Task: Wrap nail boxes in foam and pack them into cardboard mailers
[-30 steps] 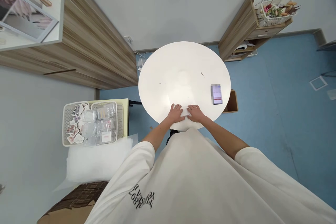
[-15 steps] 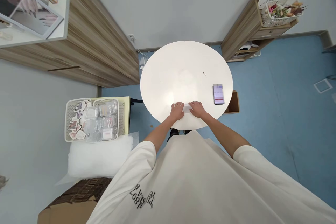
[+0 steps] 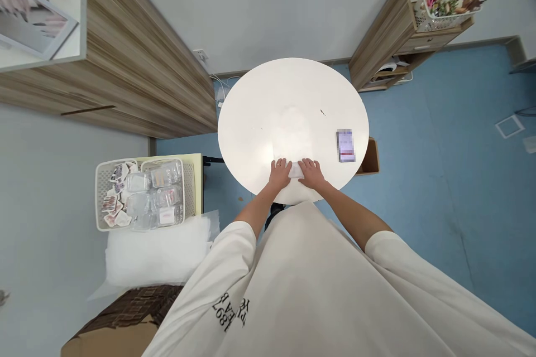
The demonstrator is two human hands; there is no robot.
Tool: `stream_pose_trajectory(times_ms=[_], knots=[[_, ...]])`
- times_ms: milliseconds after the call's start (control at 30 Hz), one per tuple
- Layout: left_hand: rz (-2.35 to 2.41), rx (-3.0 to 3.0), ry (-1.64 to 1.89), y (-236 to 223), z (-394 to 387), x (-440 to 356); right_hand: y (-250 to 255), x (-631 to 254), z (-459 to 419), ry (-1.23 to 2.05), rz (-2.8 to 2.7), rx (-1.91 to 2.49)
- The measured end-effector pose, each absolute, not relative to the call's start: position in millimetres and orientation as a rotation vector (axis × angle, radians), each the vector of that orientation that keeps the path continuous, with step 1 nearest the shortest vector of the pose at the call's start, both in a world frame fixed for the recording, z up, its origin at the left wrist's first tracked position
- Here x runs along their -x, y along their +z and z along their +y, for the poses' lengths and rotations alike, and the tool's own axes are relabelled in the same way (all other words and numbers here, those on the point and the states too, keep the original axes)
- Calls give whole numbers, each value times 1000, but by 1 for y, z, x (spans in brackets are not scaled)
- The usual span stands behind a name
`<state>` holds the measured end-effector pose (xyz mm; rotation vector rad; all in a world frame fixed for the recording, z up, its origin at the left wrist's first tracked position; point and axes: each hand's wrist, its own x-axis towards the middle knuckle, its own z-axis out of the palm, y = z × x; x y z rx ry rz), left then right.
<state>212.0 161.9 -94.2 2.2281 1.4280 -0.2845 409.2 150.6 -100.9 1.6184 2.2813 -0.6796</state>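
One small white piece [image 3: 295, 170] is being covered at its ends by the left hand [image 3: 280, 174] and the right hand [image 3: 311, 173], near the middle of the tabletop's near edge. Its middle is being left exposed between the two hands, which are being kept close together, backs up, with the fingers somewhat spread and pointed toward the far side. Whether the piece is being pinched or only pressed cannot be told, as the undersides of the hands are being hidden from view. The piece is being supported by the white oval tabletop [image 3: 288, 89].

To the right of the right hand, well apart from it, a phone [image 3: 345, 146] with a blurred screen is being carried by the tabletop, near its right edge. Farther away, a small dark mark [image 3: 322, 112] is being shown on the white surface. Beyond the right edge, a brown box [image 3: 371, 157] is being partly hidden by the tabletop.

On the left, clear plastic boxes [image 3: 167, 196] and printed cards [image 3: 121, 218] are being held in white baskets [image 3: 190, 189] on a pale yellow side table [image 3: 199, 178]. On the near side of the baskets, a bulky translucent white bundle [image 3: 157, 251] is being seen. At the far right, a flower basket [image 3: 435, 23] is being supported by a wooden cabinet [image 3: 379, 39].
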Motion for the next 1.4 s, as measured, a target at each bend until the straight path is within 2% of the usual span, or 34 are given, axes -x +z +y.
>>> stream_pose_trajectory(times_ms=[433, 633, 833, 1133, 1400], knots=[[1301, -2231, -218, -68, 164, -205, -81, -422, 164, -792, 2321, -1529], [1479, -2162, -106, -74, 181, -208, -77, -425, 181, -793, 2304, -1694], [1554, -2098, -202, -81, 193, -213, -77, -425, 180, -722, 2263, -1872], [1492, -2148, -269, -98, 191, -221, -98, -433, 163, -923, 1922, -2244], [1520, -2117, -286, -95, 185, -223, -108, -429, 173, -1063, 1588, -2520]])
